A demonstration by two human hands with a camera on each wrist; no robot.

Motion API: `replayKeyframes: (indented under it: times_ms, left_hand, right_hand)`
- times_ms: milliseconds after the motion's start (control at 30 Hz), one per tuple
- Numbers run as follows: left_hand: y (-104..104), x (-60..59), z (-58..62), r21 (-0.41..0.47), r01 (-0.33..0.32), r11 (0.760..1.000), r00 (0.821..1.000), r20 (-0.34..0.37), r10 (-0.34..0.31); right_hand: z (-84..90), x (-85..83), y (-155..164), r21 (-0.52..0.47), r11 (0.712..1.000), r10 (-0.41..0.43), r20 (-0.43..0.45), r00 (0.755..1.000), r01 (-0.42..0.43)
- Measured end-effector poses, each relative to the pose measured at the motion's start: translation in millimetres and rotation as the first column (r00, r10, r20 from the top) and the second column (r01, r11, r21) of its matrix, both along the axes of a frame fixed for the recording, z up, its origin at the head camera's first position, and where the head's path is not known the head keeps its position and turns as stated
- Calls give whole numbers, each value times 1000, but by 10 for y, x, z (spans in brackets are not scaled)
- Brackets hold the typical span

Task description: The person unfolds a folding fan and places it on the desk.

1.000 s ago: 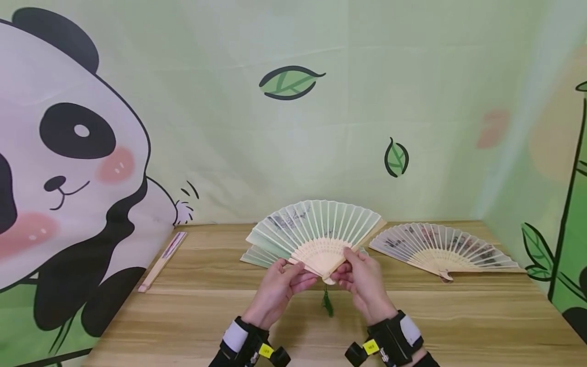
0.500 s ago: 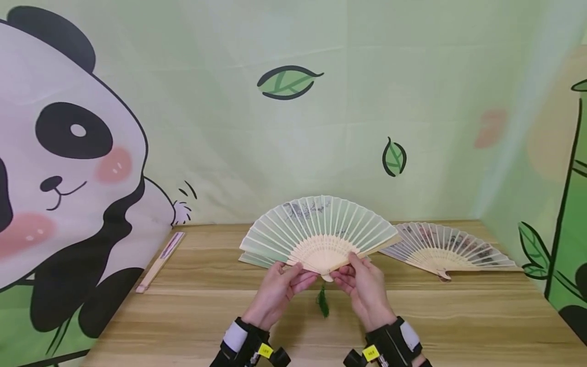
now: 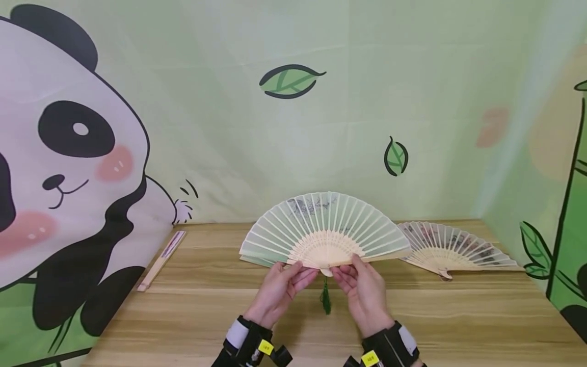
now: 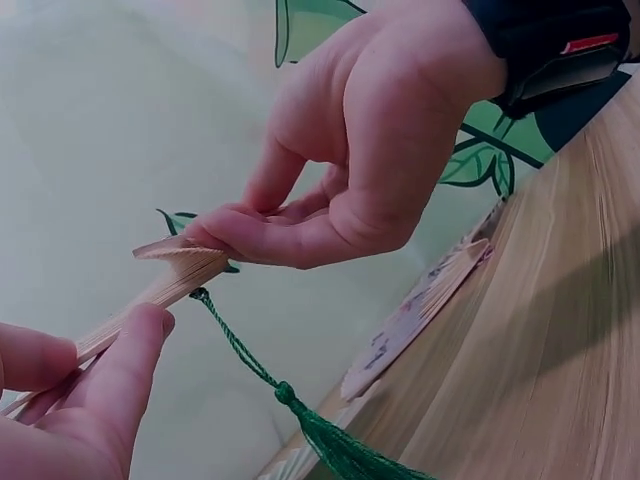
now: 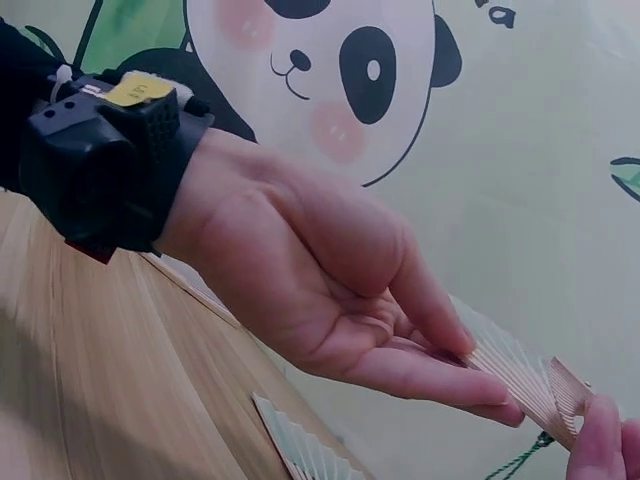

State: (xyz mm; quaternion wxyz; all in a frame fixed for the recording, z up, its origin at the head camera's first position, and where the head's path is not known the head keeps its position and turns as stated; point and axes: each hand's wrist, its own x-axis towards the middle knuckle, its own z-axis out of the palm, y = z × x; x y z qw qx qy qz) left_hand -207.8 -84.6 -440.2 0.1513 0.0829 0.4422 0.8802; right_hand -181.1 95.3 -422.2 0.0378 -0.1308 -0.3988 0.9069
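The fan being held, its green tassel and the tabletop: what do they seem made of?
Fan: ribs pale, matte, probably bamboo or wood; leaf pleated, sheer-looking, likely thin fabric. Tassel: soft-looking; twisted cord and fine strands, apparently thread, fibre unclear. Tabletop: smooth, wood-grained; wood or printed laminate, can't tell.

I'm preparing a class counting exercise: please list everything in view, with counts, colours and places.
Held fan: 1, pale green and beige, open in both hands
Tassel: 1, dark green, hanging below held fan
Second green fan: 1, pale green, on the table, mostly hidden behind held fan
Patterned fan: 1, greyish, open, table's right
Closed fan: 1, beige and pinkish, table's left
Table: 1, light brown, under the fans
Printed backdrop: 1, pale green with panda and leaves, behind
Wrist straps: 2, black, one per wrist
Left hand: 1, bare, pinching held fan left of centre
Right hand: 1, bare, pinching it right of centre
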Motion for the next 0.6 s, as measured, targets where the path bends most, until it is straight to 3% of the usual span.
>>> replayKeyframes:
  times_ms: [333, 600]
  left_hand:
    - [100, 42, -20, 86, -87, 993, 995, 56, 82]
    - [148, 49, -15, 116, -117, 986, 992, 64, 110]
  right_hand:
    - [-40, 22, -87, -72, 989, -131, 15, 991, 132]
    - [-43, 35, -106, -114, 978, -171, 20, 985, 172]
